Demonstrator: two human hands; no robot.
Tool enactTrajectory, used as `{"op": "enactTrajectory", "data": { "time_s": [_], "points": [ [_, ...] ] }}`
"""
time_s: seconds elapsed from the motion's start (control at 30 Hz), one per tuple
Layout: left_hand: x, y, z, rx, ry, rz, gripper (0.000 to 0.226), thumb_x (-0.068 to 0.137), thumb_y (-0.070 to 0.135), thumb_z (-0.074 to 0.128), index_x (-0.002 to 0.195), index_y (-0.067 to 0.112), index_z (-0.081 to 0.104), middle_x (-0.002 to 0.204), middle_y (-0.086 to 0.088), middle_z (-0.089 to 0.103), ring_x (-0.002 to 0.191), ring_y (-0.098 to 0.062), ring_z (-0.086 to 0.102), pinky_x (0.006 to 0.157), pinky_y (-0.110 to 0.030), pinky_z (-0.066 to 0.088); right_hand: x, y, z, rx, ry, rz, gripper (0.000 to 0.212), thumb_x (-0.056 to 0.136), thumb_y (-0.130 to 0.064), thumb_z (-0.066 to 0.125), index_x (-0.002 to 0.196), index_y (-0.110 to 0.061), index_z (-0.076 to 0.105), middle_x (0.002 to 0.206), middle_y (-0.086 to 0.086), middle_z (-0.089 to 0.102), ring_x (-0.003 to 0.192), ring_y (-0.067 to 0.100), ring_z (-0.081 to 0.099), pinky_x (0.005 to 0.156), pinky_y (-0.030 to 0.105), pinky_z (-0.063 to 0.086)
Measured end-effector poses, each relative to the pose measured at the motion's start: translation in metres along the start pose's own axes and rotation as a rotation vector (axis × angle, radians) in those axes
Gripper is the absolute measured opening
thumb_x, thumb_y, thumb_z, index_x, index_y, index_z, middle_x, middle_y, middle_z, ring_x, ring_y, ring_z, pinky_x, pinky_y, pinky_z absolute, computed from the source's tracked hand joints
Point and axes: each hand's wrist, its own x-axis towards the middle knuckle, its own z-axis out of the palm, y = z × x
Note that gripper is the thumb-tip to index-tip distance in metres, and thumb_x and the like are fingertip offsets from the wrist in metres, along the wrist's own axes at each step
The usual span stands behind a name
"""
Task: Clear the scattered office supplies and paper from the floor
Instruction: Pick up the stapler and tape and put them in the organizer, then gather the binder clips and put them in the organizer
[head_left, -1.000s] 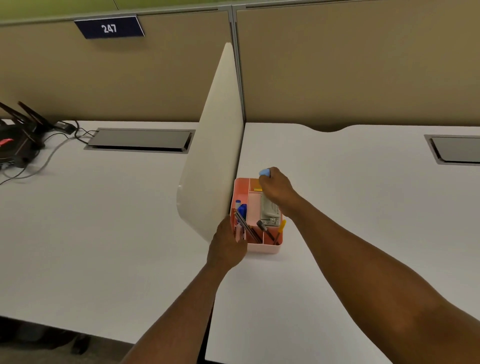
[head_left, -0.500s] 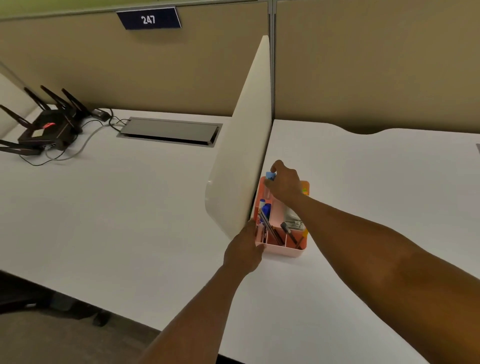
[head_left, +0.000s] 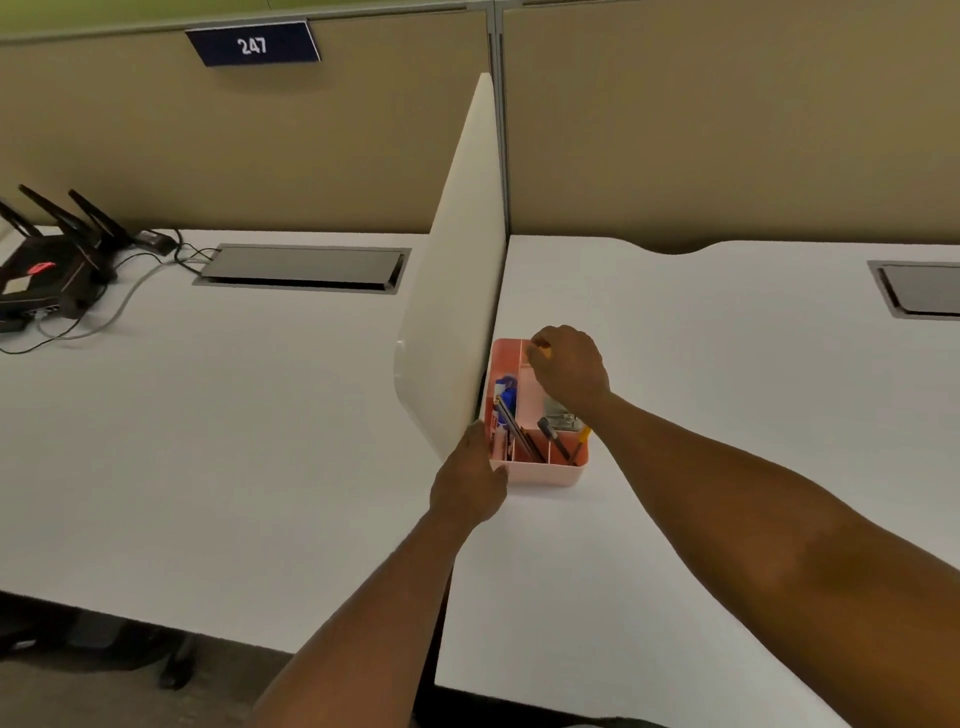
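A pink desk organizer (head_left: 540, 473) stands on the right white desk, close against the white divider panel. Its compartments hold pens (head_left: 524, 441), a blue-capped glue stick (head_left: 504, 389), a stapler-like metal item (head_left: 561, 418) and a yellow-tipped tool (head_left: 584, 434). My left hand (head_left: 470, 483) grips the organizer's front left corner. My right hand (head_left: 569, 366) hovers over the back compartment with fingers curled downward. A small yellow-orange bit (head_left: 543, 352) shows at its fingertips. Whether the fingers hold anything is hidden.
The white divider panel (head_left: 457, 270) separates two white desks (head_left: 753, 415). On the left desk sit a black router (head_left: 47, 270) with antennas and cables, and a grey cable hatch (head_left: 301, 267). Another hatch (head_left: 919, 288) is at far right. Dark floor (head_left: 78, 675) shows bottom left.
The blue item seen at my right fingertips earlier is out of sight now. My right hand has lowered over the back compartment. The left hand stays on the organizer's corner.
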Motion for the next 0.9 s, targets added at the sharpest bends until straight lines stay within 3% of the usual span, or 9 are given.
{"op": "enactTrajectory", "data": {
  "time_s": [0.17,0.37,0.6,0.77,0.9],
  "points": [
    [-0.026,-0.002,-0.003,-0.019,0.056,0.041,0.062,0.091,0.027,0.062,0.143,0.016,0.032,0.141,-0.003,0.049,0.125,-0.025,0.053,0.099,-0.042,0.051,-0.069,0.009,-0.016,-0.023,0.182,0.029,0.033,0.098,-0.036,0.045,0.112,-0.014,0.066,0.118,0.005,0.066,0.109,0.023,0.057,0.095,0.035,0.043],
    [-0.08,-0.016,-0.005,0.023,0.039,0.223,0.061,0.094,0.037,0.055,0.145,0.015,0.029,0.146,-0.005,0.044,0.132,-0.025,0.045,0.104,-0.042,0.047,-0.178,0.01,-0.018,-0.048,0.278,0.103,0.037,0.097,-0.041,0.048,0.122,-0.017,0.062,0.129,0.001,0.061,0.126,0.021,0.047,0.104,0.035,0.035],
    [-0.158,-0.025,0.0,0.167,-0.025,0.442,0.066,0.1,0.051,0.032,0.154,0.017,0.015,0.163,-0.002,0.013,0.15,-0.022,0.013,0.121,-0.041,0.02,-0.309,0.004,-0.009,-0.217,0.38,0.175,0.041,0.098,-0.044,0.045,0.126,-0.017,0.058,0.133,0.001,0.059,0.129,0.02,0.046,0.107,0.033,0.034],
    [-0.216,-0.018,0.015,0.217,0.071,0.597,0.067,0.099,0.056,0.021,0.154,0.021,0.006,0.164,-0.001,-0.001,0.151,-0.022,-0.001,0.12,-0.039,0.001,-0.392,0.012,-0.017,-0.327,0.313,0.282,0.057,0.099,-0.056,0.032,0.146,-0.023,0.037,0.158,-0.003,0.029,0.147,0.019,0.022,0.119,0.037,0.018],
    [-0.251,-0.009,0.037,0.208,0.118,0.711,0.072,0.095,0.061,0.01,0.154,0.024,-0.005,0.162,0.003,-0.016,0.149,-0.017,-0.014,0.123,-0.041,-0.004,-0.443,0.026,-0.028,-0.369,0.337,0.396,0.064,0.097,-0.062,0.025,0.151,-0.027,0.024,0.162,-0.005,0.015,0.15,0.018,0.011,0.12,0.039,0.011]
  ]
}}
